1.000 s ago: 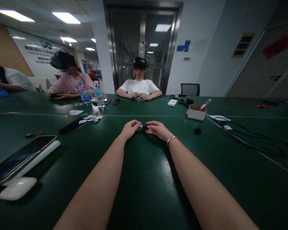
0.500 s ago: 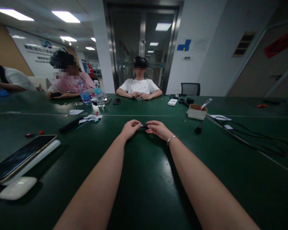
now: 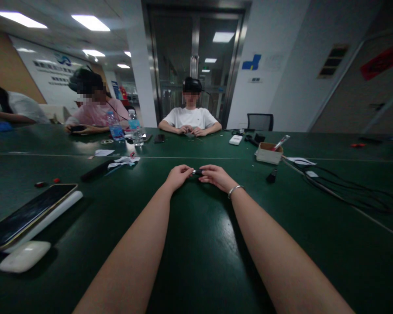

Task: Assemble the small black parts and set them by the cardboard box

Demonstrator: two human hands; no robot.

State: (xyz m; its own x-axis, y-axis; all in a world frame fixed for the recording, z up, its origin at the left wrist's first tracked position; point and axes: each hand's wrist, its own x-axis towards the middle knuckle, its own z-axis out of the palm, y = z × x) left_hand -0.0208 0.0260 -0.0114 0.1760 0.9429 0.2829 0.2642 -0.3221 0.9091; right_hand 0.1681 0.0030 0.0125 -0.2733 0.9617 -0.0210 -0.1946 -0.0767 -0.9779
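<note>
A small, slim black object with a silvery end [image 3: 197, 172] spans the gap between my two hands, just above the green table [image 3: 196, 226]. Its kind is too small to make out. My left hand [image 3: 179, 177] pinches the silvery end between thumb and fingers. On the black end, the fingers of my right hand [image 3: 216, 176] are closed, partly hiding it. A silver bracelet [image 3: 235, 190] circles my right wrist.
To the left lie a phone [image 3: 32, 213] on a white item, a white rounded case [image 3: 25, 256] and crumpled paper [image 3: 122, 162]. A small box [image 3: 269, 153] and black cables [image 3: 347, 183] are on the right. Across the table sits a person [image 3: 190, 117]; two bottles [image 3: 136, 131] stand left.
Slightly more of the silvery end shows beside my left fingertips. Both hands otherwise keep the same place and grip.
</note>
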